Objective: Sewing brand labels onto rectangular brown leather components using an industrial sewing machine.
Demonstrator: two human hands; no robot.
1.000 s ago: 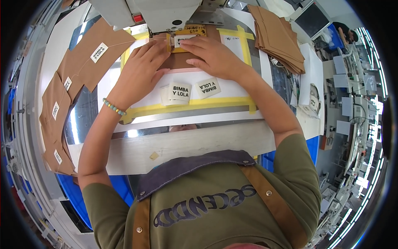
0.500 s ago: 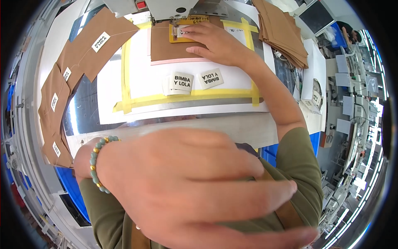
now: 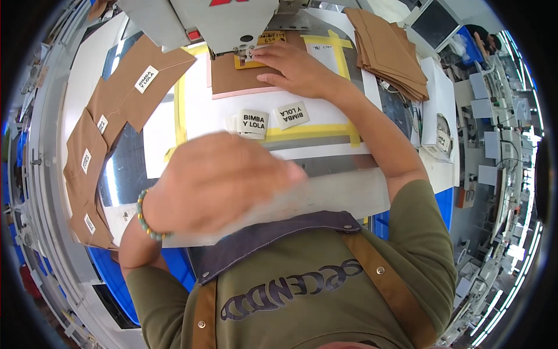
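My right hand lies on a yellow template under the sewing machine head. Its fingers are stretched out, thumb apart, with the fingertips against a white label in the template's opening. The machine's needle area is just left of those fingertips. Below the template is a brown piece with a pink edge along its near side. My left hand, a beaded bracelet at its wrist, hangs in the air in front of the worktable. Motion blurs it and its fingers look curled; whether they hold anything does not show.
Small white labels lie near yellow tape on the white sheet. A chain of brown pieces with sewn labels hangs at the left, joined by thread. Stacked brown pieces and a white box stand at right. Another person is far right.
My left hand has pulled up and away from close to the camera, toward the table, its spread fingers now looking curled. The right hand stays on the template. The whole view has shifted slightly.
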